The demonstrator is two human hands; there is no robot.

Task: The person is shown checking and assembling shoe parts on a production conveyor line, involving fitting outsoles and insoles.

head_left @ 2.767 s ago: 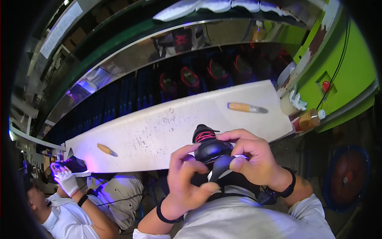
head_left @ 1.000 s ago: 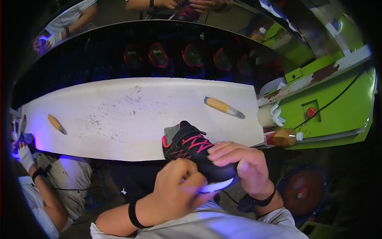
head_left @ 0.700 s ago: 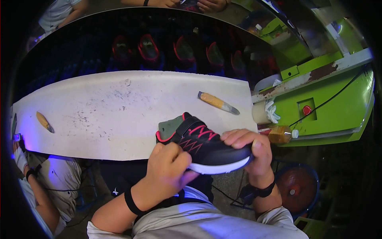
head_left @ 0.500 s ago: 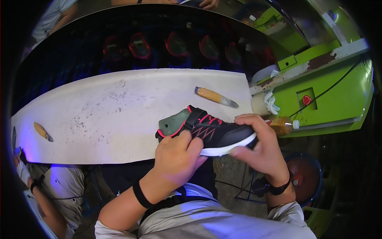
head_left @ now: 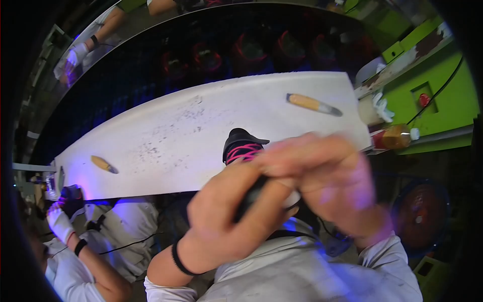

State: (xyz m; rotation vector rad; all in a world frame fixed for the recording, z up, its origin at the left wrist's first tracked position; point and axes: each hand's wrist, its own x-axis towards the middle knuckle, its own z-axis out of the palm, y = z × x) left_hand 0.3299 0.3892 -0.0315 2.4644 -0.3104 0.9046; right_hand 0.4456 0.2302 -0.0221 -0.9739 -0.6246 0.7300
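A black shoe (head_left: 245,151) with pink laces is raised close in front of me over the near edge of the white work surface (head_left: 166,171). The shoe's strap end points away from me and its toe end is toward my body. My left hand (head_left: 226,214) is closed around the shoe, thumb and fingers covering much of its front part. Against the left hand's fingers, over the shoe, is my right hand (head_left: 332,181), bent and smeared by motion. Whether its fingertips grip anything is hidden.
Two knives with tan handles lie on the surface, one knife (head_left: 313,104) at right, another knife (head_left: 104,164) at left. Dark shoes (head_left: 250,48) stand in a dark bay beyond. A bottle (head_left: 395,136) stands at right by a green machine (head_left: 453,108). A co-worker's gloved hand (head_left: 60,224) is at left.
The shoe has come closer and turned from lying sideways to pointing its toe at me. My right hand has moved from the toe to above the shoe. The view has shifted left.
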